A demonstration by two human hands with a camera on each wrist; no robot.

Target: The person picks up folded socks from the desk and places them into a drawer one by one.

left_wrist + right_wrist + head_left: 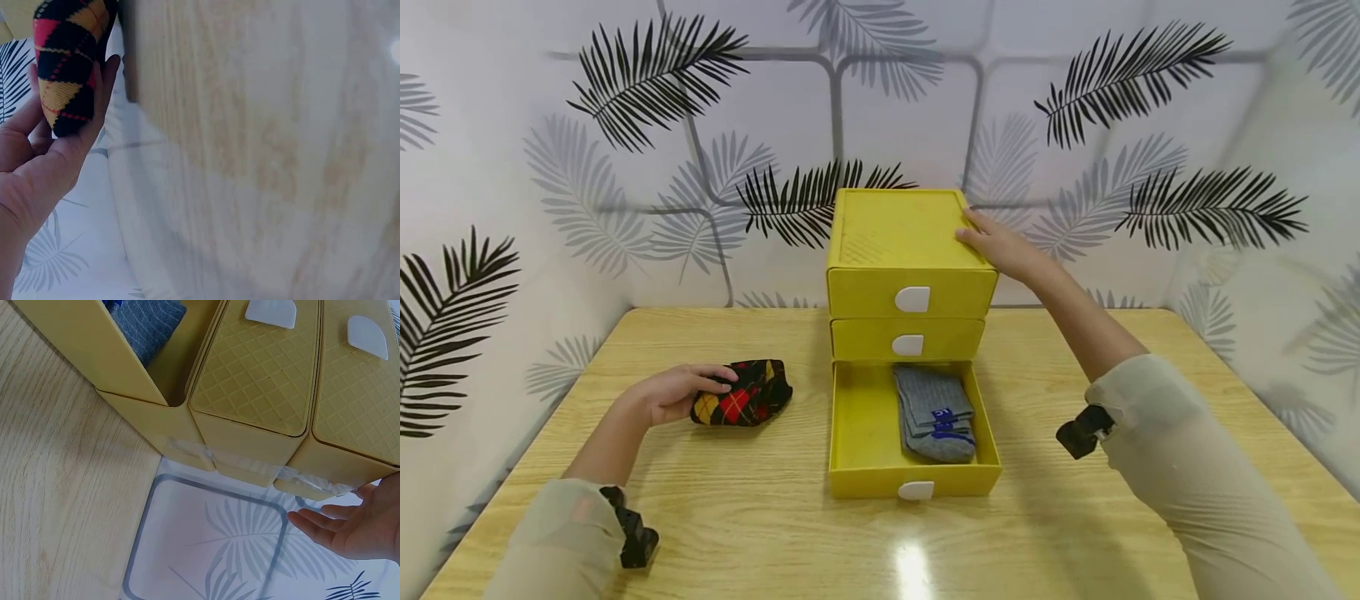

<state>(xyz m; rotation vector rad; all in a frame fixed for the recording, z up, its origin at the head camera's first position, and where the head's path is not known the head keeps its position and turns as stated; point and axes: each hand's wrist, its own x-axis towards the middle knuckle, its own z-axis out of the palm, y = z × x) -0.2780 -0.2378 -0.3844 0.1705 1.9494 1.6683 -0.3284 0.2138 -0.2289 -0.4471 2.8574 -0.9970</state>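
Note:
My left hand (673, 393) grips a folded pair of argyle socks (747, 398) in black, red and yellow, left of the drawer unit. In the left wrist view the sock pair (69, 69) sits between thumb and fingers. At the top right edge of the yellow drawer unit (898, 229), my right hand (1000, 243) rests with its fingers loosely extended; in the right wrist view this hand (356, 522) is beside the unit's side wall. The bottom drawer (865, 425) is pulled out, with folded grey socks (934, 412) bearing blue marks lying in its right half.
Both upper drawers (868, 337) are closed, and each drawer front has a white tab (912, 299). Everything stands on a light wooden table (737, 517). Behind it is a wall covering (910, 125) with leaf patterns. A dark wrist camera (1084, 431) sits on the right sleeve.

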